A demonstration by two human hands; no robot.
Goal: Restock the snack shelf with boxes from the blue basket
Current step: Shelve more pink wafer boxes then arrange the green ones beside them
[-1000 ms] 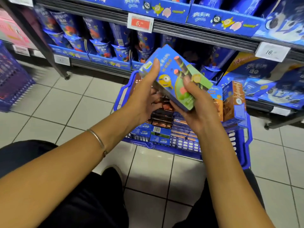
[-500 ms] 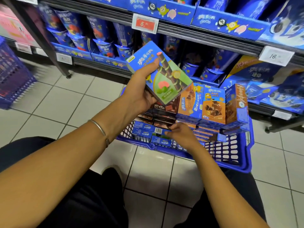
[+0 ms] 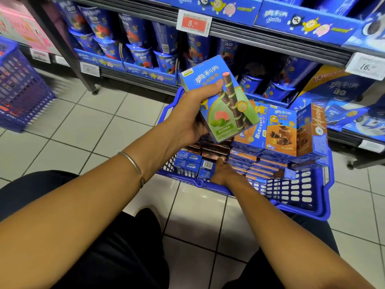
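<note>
Centre frame, left hand (image 3: 187, 119) clasps a blue-green cardboard box (image 3: 220, 101), apparently ready for shelving; right hand (image 3: 224, 173) reaches into blue plastic basket (image 3: 302, 197), grip unclear.

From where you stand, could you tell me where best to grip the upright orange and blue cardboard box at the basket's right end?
Probably its upper half, coming from above: the orange and blue box stands upright on flat stacked boxes in the blue plastic basket, top free, another upright box close at its left.
</note>
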